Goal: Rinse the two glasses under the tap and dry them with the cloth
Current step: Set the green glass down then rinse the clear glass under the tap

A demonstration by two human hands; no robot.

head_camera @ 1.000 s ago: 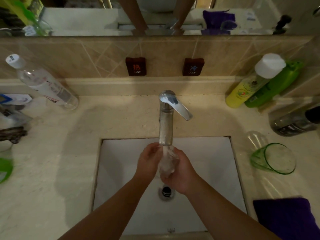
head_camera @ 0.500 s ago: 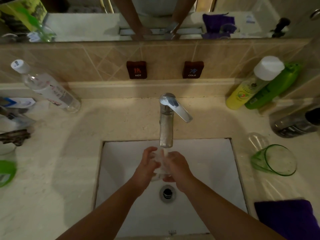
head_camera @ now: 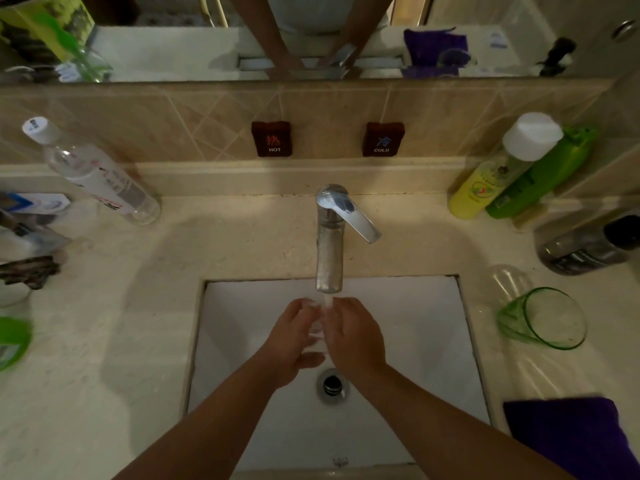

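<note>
Head view, the only one I have: my left hand [head_camera: 294, 337] and my right hand [head_camera: 353, 332] meet over the white sink [head_camera: 415, 341], just under the spout of the tap [head_camera: 329, 244], with a thin stream of water [head_camera: 327, 301] falling between them. The clear glass [head_camera: 316, 336] sits between my palms, and it is hard to make out: only a pale, blurred sliver shows in the gap, so I cannot tell which way its mouth points. My fingers on both sides curl round it, gripping it from left and right; my right hand covers most of its far side. The drain [head_camera: 331, 385] lies below my wrists.

Off to my right, well apart from my hands, the green glass [head_camera: 543, 320] lies tilted on its side on the counter [head_camera: 138, 341], mouth toward me. Behind it is what seems to be a faint clear shape, too dim to name. The purple cloth [head_camera: 571, 441] rests on the counter nearer me, cut off by the frame's lower right corner.

Along the back wall stand a yellow bottle [head_camera: 485, 185] and a green bottle [head_camera: 540, 174], leaning together, with a dark bottle [head_camera: 588, 247] just beside them, partly cut off. A clear bottle [head_camera: 97, 174] leans at the left. The objects at the far left edge are cropped and too blurred to identify.
</note>
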